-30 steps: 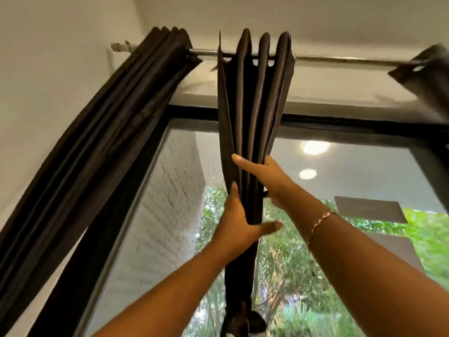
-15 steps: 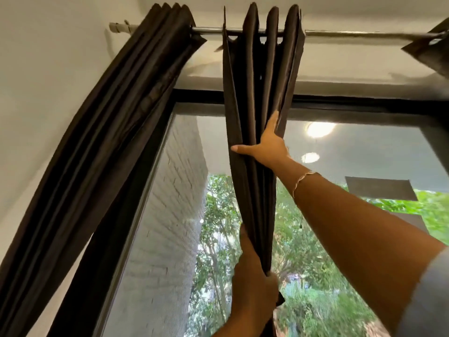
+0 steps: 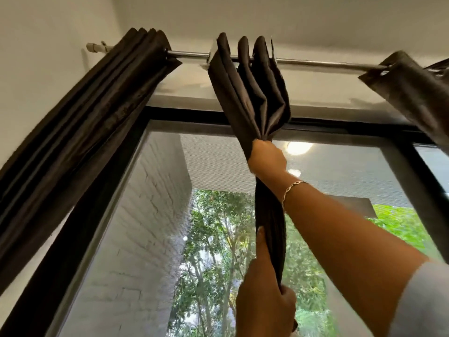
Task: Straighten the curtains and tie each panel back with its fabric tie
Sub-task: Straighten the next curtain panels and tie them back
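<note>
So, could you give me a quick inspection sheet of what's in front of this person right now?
Surface: nothing seen; the work is up at a window.
Job's things: middle curtain panel hangs bunched from the rod; left panel is gathered near the rod's end; right panel is only partly in view; no fabric tie seen.
Clutter: nothing seen.
Hands: right hand grips the middle curtain panel high up; left hand grips it lower down.
Cables: nothing seen.
Surroundings: dark window frame; brick wall and trees outside; bracelet on the right wrist.
</note>
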